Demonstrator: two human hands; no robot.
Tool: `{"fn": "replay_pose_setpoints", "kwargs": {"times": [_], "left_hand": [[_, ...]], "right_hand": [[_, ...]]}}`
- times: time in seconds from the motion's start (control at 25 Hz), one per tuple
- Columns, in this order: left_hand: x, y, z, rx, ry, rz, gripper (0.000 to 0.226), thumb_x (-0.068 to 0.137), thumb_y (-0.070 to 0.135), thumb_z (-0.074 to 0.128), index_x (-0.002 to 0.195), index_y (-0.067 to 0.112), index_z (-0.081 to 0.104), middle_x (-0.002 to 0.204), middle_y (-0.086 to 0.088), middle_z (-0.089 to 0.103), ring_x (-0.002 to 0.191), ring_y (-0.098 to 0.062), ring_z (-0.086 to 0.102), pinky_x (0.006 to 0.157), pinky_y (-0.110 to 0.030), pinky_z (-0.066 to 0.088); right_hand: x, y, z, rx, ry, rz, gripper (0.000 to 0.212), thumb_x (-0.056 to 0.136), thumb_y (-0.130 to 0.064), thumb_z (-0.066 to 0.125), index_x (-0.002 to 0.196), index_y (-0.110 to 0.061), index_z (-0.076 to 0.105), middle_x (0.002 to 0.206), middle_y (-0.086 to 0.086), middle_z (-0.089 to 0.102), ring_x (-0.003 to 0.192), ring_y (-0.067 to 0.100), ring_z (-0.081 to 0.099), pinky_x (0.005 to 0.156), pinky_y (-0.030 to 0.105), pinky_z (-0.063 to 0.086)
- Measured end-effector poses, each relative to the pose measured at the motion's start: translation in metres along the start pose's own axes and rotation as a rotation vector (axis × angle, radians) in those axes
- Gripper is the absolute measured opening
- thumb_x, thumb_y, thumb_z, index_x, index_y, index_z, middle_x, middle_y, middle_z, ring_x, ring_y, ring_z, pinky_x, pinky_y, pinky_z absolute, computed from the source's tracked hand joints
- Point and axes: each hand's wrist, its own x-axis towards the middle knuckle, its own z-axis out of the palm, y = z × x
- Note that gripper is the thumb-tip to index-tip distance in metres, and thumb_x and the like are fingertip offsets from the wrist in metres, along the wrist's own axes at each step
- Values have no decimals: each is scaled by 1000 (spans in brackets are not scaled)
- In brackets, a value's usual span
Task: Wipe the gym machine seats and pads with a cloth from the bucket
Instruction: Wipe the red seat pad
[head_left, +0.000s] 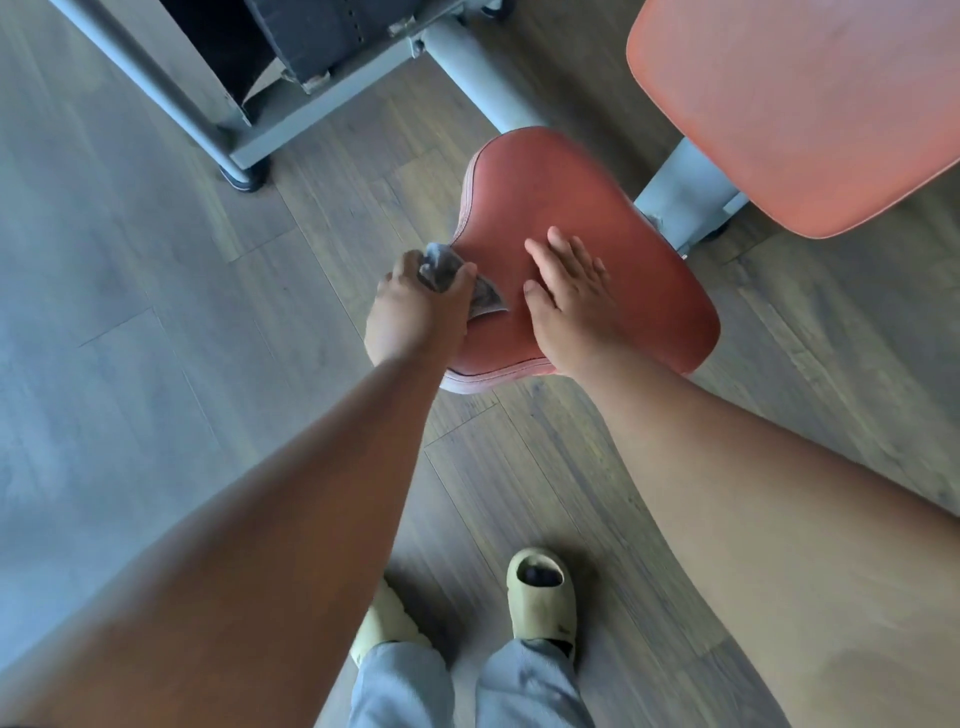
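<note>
Wood floor (156, 322): two red pads (587, 208), one cloth (441, 270).

1. The seat (582, 218) stands in the middle, on the floor (130, 312), ahead of the person's two feet.
2. The left hand (415, 312) sits at the seat's left edge, gripping a cloth (441, 270) that lies against that edge.
3. The right hand (571, 286) rests flat on the seat, just right of the cloth.
4. A larger pad (810, 104) lies behind and right of the seat.
5. A machine frame (291, 119) stands behind and left.
6. A tube (478, 78) runs from the frame to the seat's rear.
</note>
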Motion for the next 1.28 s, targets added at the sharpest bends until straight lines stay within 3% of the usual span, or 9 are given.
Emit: {"fn": "replay_pose_setpoints", "kwargs": {"times": [0.16,0.4,0.52,0.76,0.84,0.92,1.0,1.08,1.28], "left_hand": [[-41,-11,30,-218,285,-7,60,83,51,65,137,30,54,141,-3,50,126,-31,46,102,-46,43],[-70,-60,44,276,308,869,43,96,37,60,138,27,60,141,4,58,137,-29,44,113,-53,31],[-48,-39,33,413,130,993,46,98,37,51,142,26,55,145,7,55,139,-24,44,112,-50,32],[2,71,33,589,-482,920,57,102,49,40,155,34,27,164,13,19,153,-14,11,122,-39,8],[7,73,17,378,-522,890,55,97,47,52,150,36,40,160,11,31,149,-13,22,122,-37,17],[3,51,-5,186,-253,801,49,93,45,56,141,37,51,150,9,47,139,-17,41,113,-37,33],[-4,10,-27,160,-15,594,40,94,44,53,133,36,55,138,6,56,124,-24,52,99,-40,43],[-7,-28,-40,90,-38,406,33,95,44,51,127,37,58,130,6,58,112,-24,59,88,-38,48],[-4,-55,-32,-116,-99,406,43,87,39,57,128,32,63,130,9,60,108,-16,62,85,-26,44]], "right_hand": [[3,1,-13,164,-78,15,47,106,-22,33,152,-30,38,167,-5,15,154,12,6,123,32,-3],[5,9,-25,406,-136,24,42,103,-18,36,142,-22,53,163,-2,28,152,11,17,124,33,4],[5,5,-33,716,-56,153,39,101,-19,39,132,-21,62,151,-3,49,137,3,40,115,17,25],[7,8,-45,1332,312,538,27,93,-23,56,114,-15,71,118,-2,72,110,6,65,97,21,48],[-5,8,-44,1079,437,497,25,92,-19,52,107,-14,71,113,0,72,110,13,66,102,24,47],[-18,-2,-36,646,414,234,29,92,-21,51,115,-14,67,120,2,66,119,22,60,101,21,43],[-17,-15,-19,169,202,-54,51,92,-47,49,138,-27,53,147,8,49,141,29,40,116,36,30],[-5,-32,-6,-175,-21,-22,73,86,-78,32,152,-49,24,167,1,15,153,32,8,122,54,4],[-27,-46,33,-189,137,-101,62,93,-60,34,149,-35,43,163,2,30,150,36,20,121,55,8]]}}
